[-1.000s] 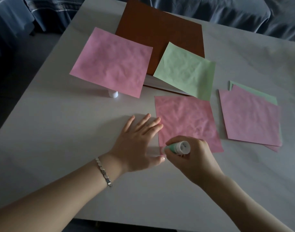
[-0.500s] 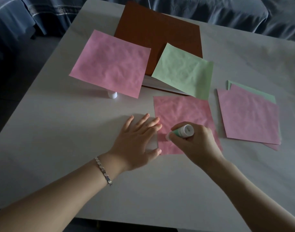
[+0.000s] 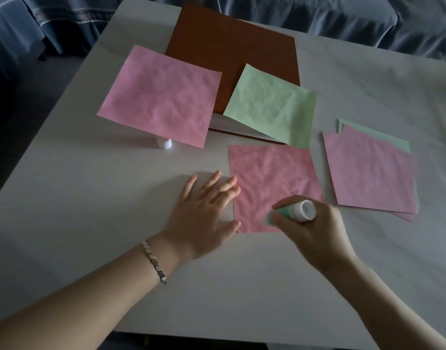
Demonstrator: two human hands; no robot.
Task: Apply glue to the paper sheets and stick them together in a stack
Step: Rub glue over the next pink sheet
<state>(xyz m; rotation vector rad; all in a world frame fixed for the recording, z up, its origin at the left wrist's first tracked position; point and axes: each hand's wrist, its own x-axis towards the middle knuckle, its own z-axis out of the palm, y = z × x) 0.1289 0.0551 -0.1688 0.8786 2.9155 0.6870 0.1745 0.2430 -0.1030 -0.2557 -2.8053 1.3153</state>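
Since a moment earlier the glue stick [image 3: 296, 212] had slid rightward along the near edge of the crumpled pink sheet [image 3: 270, 178]. On the table [image 3: 90, 198], the left hand [image 3: 204, 213] lay flat, fingers spread, touching that sheet's left edge. The right hand [image 3: 315, 236] gripped the stick, tip down on the paper. Just beside lay a pink-and-green stack [image 3: 368, 173].

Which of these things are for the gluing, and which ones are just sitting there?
For the job: glue stick in the right hand; pink sheet under it; left hand at its edge; pink-and-green stack; loose pink sheet; loose green sheet.

Just lying about: brown folder; small white object; blue cloth.
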